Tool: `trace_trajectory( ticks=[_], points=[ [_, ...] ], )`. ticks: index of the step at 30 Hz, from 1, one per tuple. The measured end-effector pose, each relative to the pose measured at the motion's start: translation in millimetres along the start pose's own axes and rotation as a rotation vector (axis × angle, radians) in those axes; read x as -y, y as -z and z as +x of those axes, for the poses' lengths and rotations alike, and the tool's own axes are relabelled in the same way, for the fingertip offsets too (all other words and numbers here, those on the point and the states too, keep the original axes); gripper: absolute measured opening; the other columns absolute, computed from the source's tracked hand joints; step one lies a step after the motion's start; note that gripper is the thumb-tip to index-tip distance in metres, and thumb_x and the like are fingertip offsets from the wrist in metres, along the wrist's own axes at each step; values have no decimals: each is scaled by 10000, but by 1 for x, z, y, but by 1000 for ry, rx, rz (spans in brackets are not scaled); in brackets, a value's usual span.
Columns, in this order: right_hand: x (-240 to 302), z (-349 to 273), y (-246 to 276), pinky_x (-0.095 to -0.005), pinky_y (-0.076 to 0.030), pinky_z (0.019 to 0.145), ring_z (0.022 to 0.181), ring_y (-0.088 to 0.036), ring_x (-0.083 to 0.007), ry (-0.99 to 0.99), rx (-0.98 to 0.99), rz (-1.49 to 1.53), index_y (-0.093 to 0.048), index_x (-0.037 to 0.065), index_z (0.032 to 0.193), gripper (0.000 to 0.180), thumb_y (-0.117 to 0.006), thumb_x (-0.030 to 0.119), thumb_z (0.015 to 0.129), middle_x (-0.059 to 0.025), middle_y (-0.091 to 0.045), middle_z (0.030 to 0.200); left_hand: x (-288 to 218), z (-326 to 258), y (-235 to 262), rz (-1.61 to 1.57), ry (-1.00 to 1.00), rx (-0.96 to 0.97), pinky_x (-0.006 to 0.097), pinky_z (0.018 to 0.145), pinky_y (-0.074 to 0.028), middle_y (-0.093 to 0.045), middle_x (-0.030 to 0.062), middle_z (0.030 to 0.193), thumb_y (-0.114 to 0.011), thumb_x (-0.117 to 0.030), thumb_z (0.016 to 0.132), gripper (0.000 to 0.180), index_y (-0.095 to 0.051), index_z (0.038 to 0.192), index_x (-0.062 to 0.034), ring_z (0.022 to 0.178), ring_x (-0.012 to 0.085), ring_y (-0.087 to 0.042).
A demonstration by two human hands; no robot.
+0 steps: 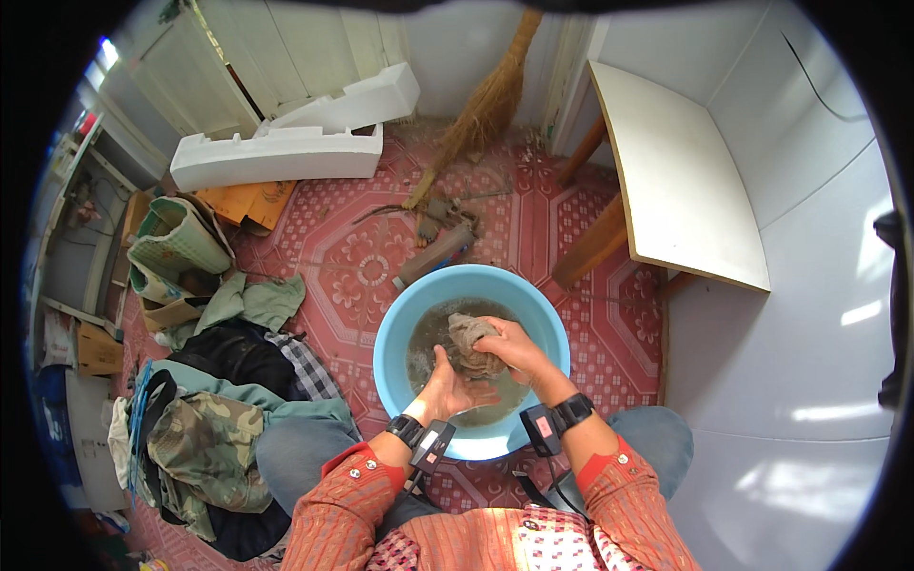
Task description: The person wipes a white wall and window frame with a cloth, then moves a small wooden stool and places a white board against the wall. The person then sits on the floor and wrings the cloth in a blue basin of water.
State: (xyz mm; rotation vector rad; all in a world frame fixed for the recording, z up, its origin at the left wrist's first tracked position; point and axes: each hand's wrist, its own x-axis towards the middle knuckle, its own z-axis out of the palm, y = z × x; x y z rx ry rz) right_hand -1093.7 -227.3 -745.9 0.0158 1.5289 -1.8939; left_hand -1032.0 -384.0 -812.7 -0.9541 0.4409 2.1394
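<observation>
- Both my hands are in the blue basin: left hand curled under a sodden grey cloth, right hand closed over it.
- Water looks murky; I judge the washing midway, rinsing left.
- Heap of clothes waits on the red patterned floor at my left.
- Broom, white table and foam packing stand beyond.

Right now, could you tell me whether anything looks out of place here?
Yes: clothes lie heaped on the floor at the left, and white foam pieces lie scattered near the door. The basin sits upright, with no spill visible.
</observation>
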Motion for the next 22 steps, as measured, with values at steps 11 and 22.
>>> trace_trajectory(
  ticks=[11,22],
  points=[
    [-12,-17,20,-319,-492,947,1080,-610,-180,-15,-97,432,-556,-9,1259,428,-669,130,870,-105,-629,1195,-19,2,-14,-1,-365,182,457,1037,-483,-628,139,1272,-498,-301,1026,395,-553,1302,-25,1175,276,-608],
    [-78,-16,-58,-452,-269,1159,1423,-267,-373,328,-350,-554,-488,12,1350,691,-752,390,835,-148,-293,1523,-21,96,106,167,-522,238,466,952,-518,-609,109,1287,-405,-391,1034,449,-525,1314,-61,1129,278,-620]
  ],
)
